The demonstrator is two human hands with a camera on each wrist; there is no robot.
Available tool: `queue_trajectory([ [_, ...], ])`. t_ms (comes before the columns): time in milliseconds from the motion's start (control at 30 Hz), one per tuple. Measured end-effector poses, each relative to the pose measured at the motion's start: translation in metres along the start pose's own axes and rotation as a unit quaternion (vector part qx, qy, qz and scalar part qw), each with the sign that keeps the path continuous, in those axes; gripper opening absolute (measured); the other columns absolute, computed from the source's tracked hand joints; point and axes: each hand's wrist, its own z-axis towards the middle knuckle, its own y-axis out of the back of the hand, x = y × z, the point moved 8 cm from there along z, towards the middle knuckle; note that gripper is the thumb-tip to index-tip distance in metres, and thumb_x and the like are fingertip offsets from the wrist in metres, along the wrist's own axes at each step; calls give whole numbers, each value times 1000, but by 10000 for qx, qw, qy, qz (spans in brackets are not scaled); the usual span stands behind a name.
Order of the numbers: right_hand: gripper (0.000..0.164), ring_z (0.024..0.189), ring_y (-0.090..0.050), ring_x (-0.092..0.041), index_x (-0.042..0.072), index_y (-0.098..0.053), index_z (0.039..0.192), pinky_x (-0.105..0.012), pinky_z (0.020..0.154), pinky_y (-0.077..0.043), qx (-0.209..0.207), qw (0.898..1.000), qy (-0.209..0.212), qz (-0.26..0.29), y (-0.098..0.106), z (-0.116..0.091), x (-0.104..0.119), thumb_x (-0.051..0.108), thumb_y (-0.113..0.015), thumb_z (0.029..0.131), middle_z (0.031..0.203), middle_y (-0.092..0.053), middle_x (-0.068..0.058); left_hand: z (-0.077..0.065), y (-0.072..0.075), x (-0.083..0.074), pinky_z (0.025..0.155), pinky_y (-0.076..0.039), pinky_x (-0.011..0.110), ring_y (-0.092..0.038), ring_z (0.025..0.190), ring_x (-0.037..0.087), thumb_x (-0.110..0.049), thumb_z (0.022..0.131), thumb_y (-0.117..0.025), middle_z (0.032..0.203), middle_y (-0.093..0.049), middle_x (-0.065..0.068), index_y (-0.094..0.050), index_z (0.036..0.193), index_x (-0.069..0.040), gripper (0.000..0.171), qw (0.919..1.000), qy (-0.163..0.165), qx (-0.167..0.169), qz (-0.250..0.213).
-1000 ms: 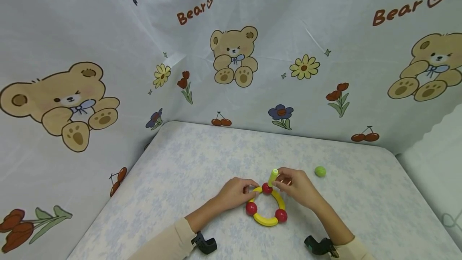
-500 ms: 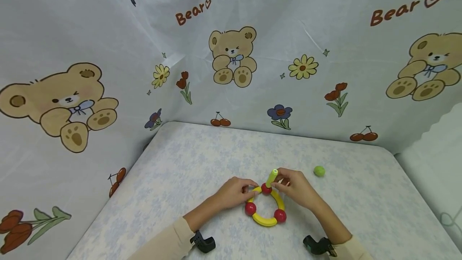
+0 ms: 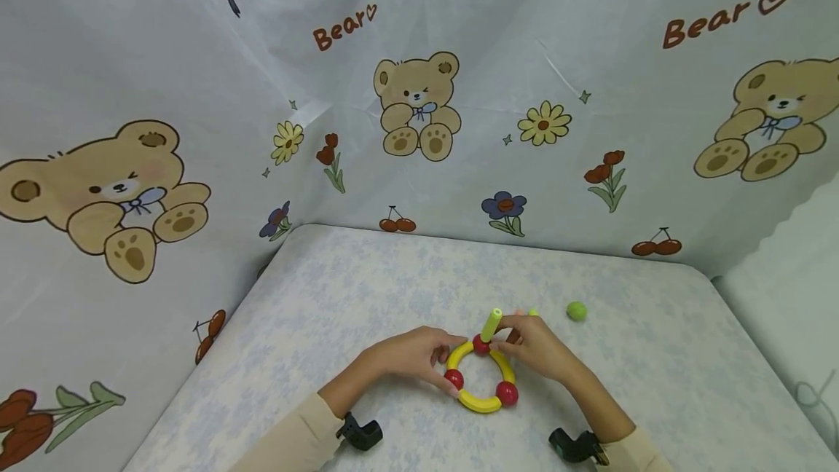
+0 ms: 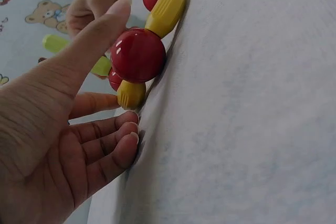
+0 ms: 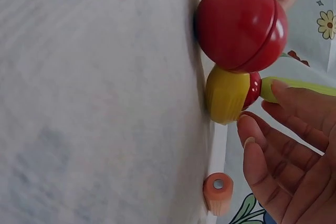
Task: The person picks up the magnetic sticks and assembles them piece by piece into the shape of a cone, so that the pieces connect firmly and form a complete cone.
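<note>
On the table lies a toy ring [image 3: 480, 406] of curved yellow rods and red balls. A straight lime-green rod [image 3: 491, 325] stands up from the ring's far red ball [image 3: 481, 344]. My left hand [image 3: 414, 352] grips the ring's left side: in the left wrist view the thumb [image 4: 100, 38] lies along a red ball [image 4: 138, 56] and the index finger reaches a yellow rod [image 4: 131, 94]. My right hand [image 3: 534, 344] pinches the foot of the green rod [image 5: 302, 86] between thumb and index finger, the other fingers loosely bent.
A small green ball [image 3: 577, 311] lies beyond the right hand. An orange rod [image 5: 218, 193] with a metal end lies near that hand, and a green tip [image 3: 533, 312] shows behind it. A bear-printed cloth [image 3: 419, 188] hangs behind the table [image 3: 367, 275].
My left hand has spread, its thumb moving from the upper yellow rod down to the left red ball. The right hand keeps to the green rod. The head view has shifted slightly.
</note>
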Motion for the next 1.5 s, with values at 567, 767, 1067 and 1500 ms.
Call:
queue_trajectory([
  [567, 20, 70, -63, -14, 8, -74, 109, -26, 61, -54, 474, 9984, -14, 304, -5, 0, -9, -1, -71, 91, 109, -72, -13, -3, 4, 10, 63, -48, 18, -52, 71, 1, -37, 84, -85, 90, -61, -8, -52, 150, -15, 77, 9994, 122, 19, -324],
  [767, 28, 68, -60, -12, 10, -75, 110, -26, 59, -52, 539, 9979, -36, 365, -3, 0, -10, -6, -66, 90, 108, -72, -11, -5, 9, 14, 61, -48, 18, -53, 70, 1, -29, 84, -85, 92, -64, -6, -56, 146, -11, 71, 9975, 125, -23, -696],
  [1067, 27, 61, -60, -23, 9, -74, 109, -26, 52, -49, 620, 9965, -255, 503, -3, -1, -16, -8, -61, 92, 100, -71, -6, -8, 14, 26, 57, -49, 20, -57, 66, 4, -25, 87, -83, 94, -66, -7, -61, 142, -13, 61, 9916, 363, -34, -1240],
  [1500, 12, 67, -64, -25, 6, -73, 103, -25, 53, -48, 884, 9926, -356, 759, -6, -1, -15, 0, -68, 95, 91, -71, -5, -10, 25, 45, 53, -51, 24, -60, 56, 13, -24, 92, -77, 83, -67, -3, -74, 122, -17, 31, 9833, 706, -543, -1588],
])
